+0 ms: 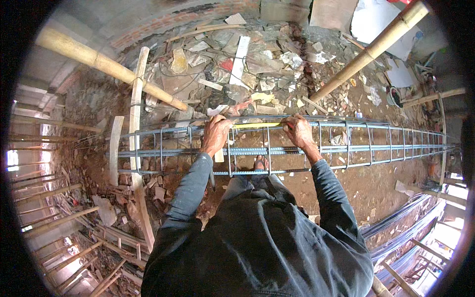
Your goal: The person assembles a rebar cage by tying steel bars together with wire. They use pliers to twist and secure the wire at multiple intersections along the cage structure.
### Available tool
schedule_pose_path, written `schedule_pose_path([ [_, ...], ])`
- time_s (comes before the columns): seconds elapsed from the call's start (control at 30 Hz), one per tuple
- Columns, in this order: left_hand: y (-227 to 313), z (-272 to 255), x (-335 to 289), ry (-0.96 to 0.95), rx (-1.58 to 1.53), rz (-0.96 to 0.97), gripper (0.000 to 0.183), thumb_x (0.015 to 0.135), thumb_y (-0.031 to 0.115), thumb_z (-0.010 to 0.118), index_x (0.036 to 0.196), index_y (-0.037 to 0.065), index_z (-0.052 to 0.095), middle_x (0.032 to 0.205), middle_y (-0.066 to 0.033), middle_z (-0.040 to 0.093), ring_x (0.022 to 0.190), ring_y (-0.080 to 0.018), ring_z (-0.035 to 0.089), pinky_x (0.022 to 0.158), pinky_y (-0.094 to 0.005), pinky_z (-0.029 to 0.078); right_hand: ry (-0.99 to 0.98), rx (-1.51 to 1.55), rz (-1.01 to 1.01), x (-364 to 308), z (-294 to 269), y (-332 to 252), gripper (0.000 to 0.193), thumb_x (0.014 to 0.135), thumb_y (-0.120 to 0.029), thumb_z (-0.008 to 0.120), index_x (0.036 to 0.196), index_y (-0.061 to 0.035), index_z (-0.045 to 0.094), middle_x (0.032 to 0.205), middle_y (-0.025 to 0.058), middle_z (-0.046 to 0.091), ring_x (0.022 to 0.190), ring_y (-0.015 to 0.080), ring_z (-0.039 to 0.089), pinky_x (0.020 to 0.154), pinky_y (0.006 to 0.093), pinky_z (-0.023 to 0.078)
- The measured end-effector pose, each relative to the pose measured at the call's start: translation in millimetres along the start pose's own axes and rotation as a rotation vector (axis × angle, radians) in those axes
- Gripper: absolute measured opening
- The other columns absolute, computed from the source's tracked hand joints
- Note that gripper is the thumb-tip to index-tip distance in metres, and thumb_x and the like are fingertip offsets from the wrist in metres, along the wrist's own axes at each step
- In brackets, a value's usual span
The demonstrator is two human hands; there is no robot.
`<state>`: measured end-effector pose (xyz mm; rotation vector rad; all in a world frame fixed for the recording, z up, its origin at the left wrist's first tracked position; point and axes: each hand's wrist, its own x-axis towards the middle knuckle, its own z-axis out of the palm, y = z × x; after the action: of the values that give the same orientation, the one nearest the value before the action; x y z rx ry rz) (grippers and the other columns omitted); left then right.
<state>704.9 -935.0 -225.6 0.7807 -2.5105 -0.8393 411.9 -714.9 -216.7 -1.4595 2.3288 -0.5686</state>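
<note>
A long rebar cage (284,150) runs from left to right in front of me, with square stirrups tied along its ribbed steel bars. Along its far upper bars lies the yellow blade of a tape measure (256,125), stretched between my two hands. My left hand (215,134) is closed over the tape's left end at the bar. At the other end, my right hand (300,133) has its fingers bent around the tape and bar. Whether a tape case sits under either palm is hidden. One of my feet (260,162) shows through the cage.
Slanting bamboo poles stand far left (101,62) and far right (371,50). An upright wooden plank (136,111) is by the cage's left end. Broken rubble (262,69) covers the ground beyond. Bundles of steel bars (403,215) lie at the lower right.
</note>
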Motion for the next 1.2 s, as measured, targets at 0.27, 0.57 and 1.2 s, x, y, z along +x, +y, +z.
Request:
schedule_pose_path([
  [0.27, 3, -1, -2, 0.047, 0.029, 0.012, 0.016, 0.092, 0.005, 0.071, 0.105, 0.005, 0.079, 0.105, -0.0135, 0.069, 0.103, -0.0342, 0.064, 0.093, -0.044, 0.051, -0.011, 0.004, 0.029, -3, -1, -12, 0.03, 0.085, -0.025, 0.08, 0.114, -0.0174, 0.076, 0.11, 0.0137, 0.071, 0.108, 0.038, 0.068, 0.093, 0.0507, 0.056],
  [0.57, -4, 1, -4, 0.034, 0.003, -0.044, 0.017, 0.091, 0.007, 0.072, 0.106, 0.006, 0.081, 0.105, -0.0133, 0.072, 0.104, -0.0338, 0.067, 0.095, -0.0434, 0.051, 0.06, 0.049, -0.035, -2, -1, -28, 0.021, 0.086, -0.02, 0.075, 0.106, -0.0142, 0.074, 0.101, 0.0132, 0.07, 0.104, 0.0379, 0.068, 0.09, 0.0514, 0.057],
  [1.2, -1, -11, 11, -0.069, -0.068, -0.078, 0.011, 0.095, 0.004, 0.066, 0.104, 0.003, 0.073, 0.106, -0.015, 0.072, 0.104, -0.0372, 0.069, 0.092, -0.0442, 0.053, -0.006, 0.041, -0.007, 10, 8, -15, 0.025, 0.09, -0.026, 0.072, 0.112, -0.0157, 0.078, 0.105, 0.016, 0.07, 0.1, 0.0396, 0.069, 0.087, 0.0504, 0.057],
])
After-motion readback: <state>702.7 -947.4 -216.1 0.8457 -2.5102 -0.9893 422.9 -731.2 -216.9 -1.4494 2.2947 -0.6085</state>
